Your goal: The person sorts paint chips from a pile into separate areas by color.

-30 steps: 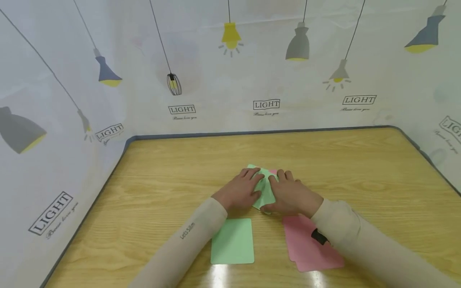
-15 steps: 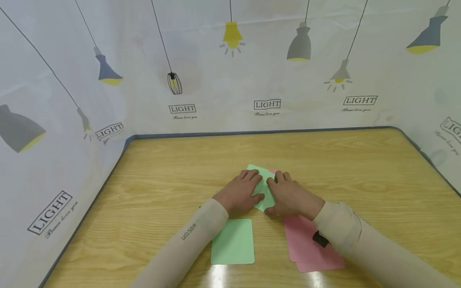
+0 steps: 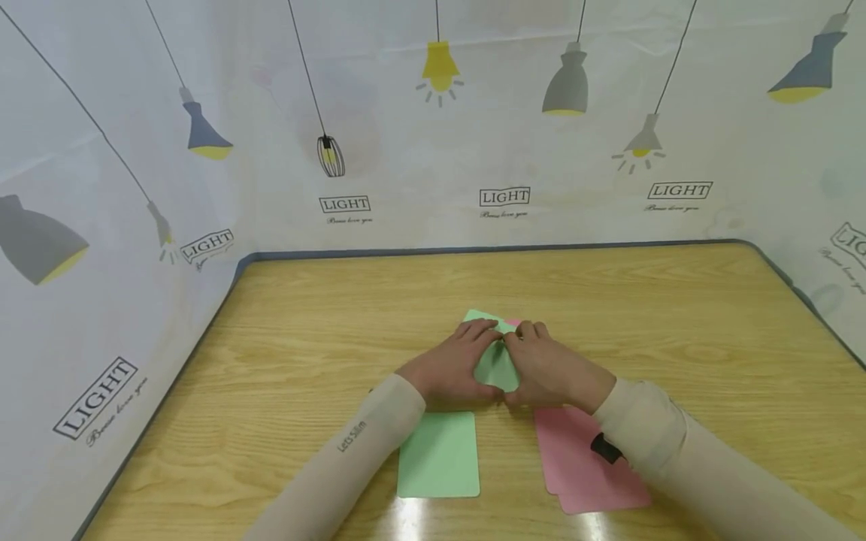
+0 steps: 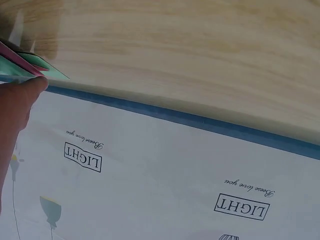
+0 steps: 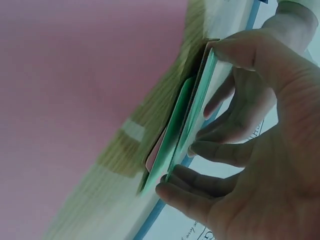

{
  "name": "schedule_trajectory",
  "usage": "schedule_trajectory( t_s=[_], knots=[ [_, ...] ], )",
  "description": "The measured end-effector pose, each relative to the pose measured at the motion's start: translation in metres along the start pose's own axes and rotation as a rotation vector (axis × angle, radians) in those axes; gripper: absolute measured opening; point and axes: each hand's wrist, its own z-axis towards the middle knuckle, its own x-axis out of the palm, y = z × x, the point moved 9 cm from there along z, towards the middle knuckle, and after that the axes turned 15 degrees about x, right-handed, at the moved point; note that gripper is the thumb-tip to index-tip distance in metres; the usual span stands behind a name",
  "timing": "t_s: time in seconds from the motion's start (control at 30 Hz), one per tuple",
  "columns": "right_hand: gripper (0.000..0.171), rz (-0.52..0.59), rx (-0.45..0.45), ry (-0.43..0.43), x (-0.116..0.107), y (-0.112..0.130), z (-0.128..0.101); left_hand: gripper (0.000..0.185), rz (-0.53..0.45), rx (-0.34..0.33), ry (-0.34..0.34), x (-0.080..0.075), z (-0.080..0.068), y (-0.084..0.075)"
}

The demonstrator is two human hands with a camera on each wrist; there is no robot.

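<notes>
Both hands meet over a small pile of green and pink cards near the middle of the table. The left hand [image 3: 455, 368] holds the top green card [image 3: 496, 370] from the left, its thumb at the near edge and its fingers at the far side. From the right, the right hand [image 3: 549, 370] grips the same card between thumb and fingers. In the right wrist view the green card [image 5: 199, 102] is tilted, lifted at an angle over other cards. Green and pink cards [image 4: 31, 65] show edge-on at the left wrist view's side, by a fingertip.
A rounded green card [image 3: 438, 460] lies flat in front of the left hand. Two overlapping pink cards [image 3: 575, 466] lie under the right forearm. A wooden table [image 3: 325, 315] runs back to white printed sheets [image 3: 406, 165] with a dark blue border.
The left hand's thumb and fingers have shifted right until they meet the right hand's at the green card. The right hand stays nearly in place. The loose cards have not moved.
</notes>
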Motion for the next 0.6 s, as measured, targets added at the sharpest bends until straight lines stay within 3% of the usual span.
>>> schedule_trajectory(
  t_s=[0.17,0.6],
  knots=[
    [0.077,0.019,-0.006,0.007,-0.004,-0.003,-0.002,0.089,-0.037,0.021,0.002,-0.002,-0.001,-0.002],
    [0.072,0.096,-0.104,-0.045,-0.008,0.002,-0.009,0.087,0.078,-0.006,-0.022,-0.012,-0.011,-0.009]
  ],
)
